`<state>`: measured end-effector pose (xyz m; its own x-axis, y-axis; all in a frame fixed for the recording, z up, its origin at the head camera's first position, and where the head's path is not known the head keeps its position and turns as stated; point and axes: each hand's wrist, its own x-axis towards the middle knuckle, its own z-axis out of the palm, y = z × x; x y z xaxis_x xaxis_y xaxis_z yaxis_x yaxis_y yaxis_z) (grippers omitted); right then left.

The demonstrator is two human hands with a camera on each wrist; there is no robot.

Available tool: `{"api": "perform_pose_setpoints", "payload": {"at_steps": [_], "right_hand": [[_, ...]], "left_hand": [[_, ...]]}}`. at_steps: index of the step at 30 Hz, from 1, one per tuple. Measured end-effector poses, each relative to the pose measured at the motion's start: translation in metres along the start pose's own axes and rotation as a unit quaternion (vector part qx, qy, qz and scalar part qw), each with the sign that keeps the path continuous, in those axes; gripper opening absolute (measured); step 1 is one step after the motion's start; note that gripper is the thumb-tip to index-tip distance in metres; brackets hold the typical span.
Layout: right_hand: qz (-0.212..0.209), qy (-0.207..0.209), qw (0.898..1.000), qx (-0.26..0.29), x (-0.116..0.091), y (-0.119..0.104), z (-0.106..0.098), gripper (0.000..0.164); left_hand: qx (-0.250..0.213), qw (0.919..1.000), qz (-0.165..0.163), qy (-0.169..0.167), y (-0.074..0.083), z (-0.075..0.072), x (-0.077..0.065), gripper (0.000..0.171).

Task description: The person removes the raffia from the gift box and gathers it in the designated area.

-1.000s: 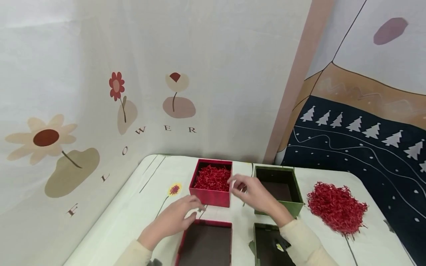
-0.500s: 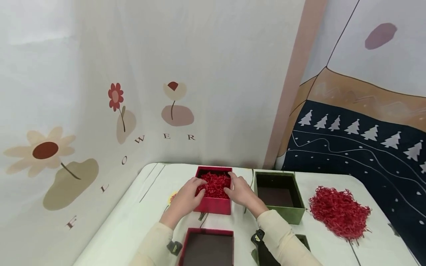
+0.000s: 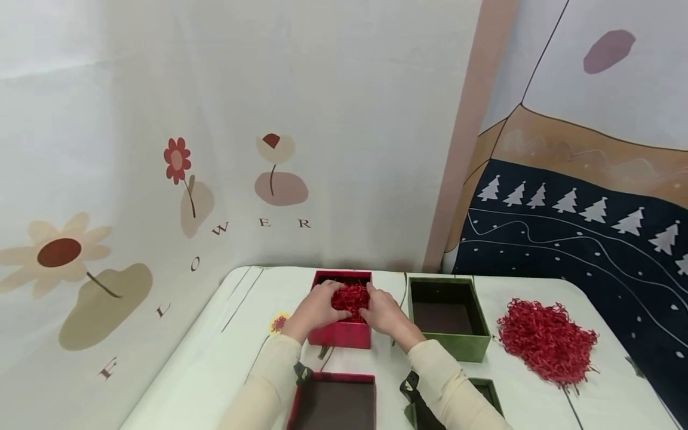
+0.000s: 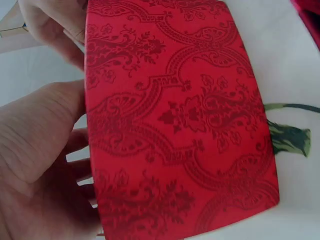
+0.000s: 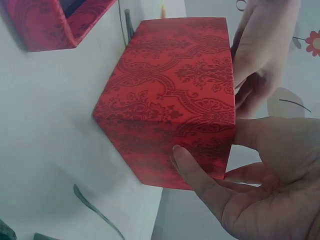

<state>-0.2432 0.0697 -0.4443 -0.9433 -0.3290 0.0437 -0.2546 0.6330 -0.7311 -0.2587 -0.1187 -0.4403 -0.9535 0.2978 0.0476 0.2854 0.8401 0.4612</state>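
A red patterned box (image 3: 338,336) stands on the table, holding red shredded paper (image 3: 352,303). My left hand (image 3: 316,309) reaches over its left side, with fingers spread on the paper. In the left wrist view the left thumb and fingers (image 4: 35,135) lie along the upper rim of the box (image 4: 180,120), and their tips are hidden. My right hand (image 3: 383,312) is at the right side of the box. One right finger rests against the outer wall of the box (image 5: 165,95) in the right wrist view; other fingertips of the right hand (image 5: 270,175) are hidden.
To the right stands a green box (image 3: 448,319), and beyond it lies a loose heap of red shredded paper (image 3: 548,340). Nearer me are a shallow red box or lid (image 3: 335,403) and a green one (image 3: 486,388), partly behind my right sleeve. Curtains hang behind the white table.
Both hands have come in from outside the red box onto its shredded paper, the left hand moving forward and right. The boxes have kept their places on the table.
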Motion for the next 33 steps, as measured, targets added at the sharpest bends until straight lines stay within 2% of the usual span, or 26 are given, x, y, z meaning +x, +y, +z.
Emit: {"api": "perform_pose_setpoints", "payload": {"at_steps": [3, 8, 16, 20, 26, 33], "right_hand": [[-0.001, 0.000, 1.000, -0.007, 0.001, -0.001, 0.000, 0.069], [0.003, -0.008, 1.000, -0.010, 0.002, -0.004, 0.000, 0.070], [0.006, -0.014, 1.000, -0.007, 0.001, -0.006, 0.001, 0.071], [0.009, -0.013, 1.000, -0.009, 0.002, -0.006, 0.001, 0.071], [0.013, -0.009, 1.000, -0.015, 0.003, -0.006, -0.002, 0.070], [0.023, -0.018, 1.000, -0.010, 0.005, -0.004, -0.002, 0.067]], "left_hand": [[0.010, 0.9996, -0.006, -0.026, 0.002, 0.002, 0.006, 0.071], [0.025, 0.9971, -0.023, -0.068, 0.004, 0.005, 0.015, 0.076], [0.039, 0.9879, -0.066, -0.135, 0.003, 0.011, 0.026, 0.071], [0.047, 0.9832, -0.085, -0.155, 0.004, 0.013, 0.030, 0.066], [0.053, 0.9787, -0.115, -0.162, 0.007, 0.017, 0.033, 0.060], [0.072, 0.9827, -0.108, -0.132, 0.002, 0.026, 0.038, 0.059]]}}
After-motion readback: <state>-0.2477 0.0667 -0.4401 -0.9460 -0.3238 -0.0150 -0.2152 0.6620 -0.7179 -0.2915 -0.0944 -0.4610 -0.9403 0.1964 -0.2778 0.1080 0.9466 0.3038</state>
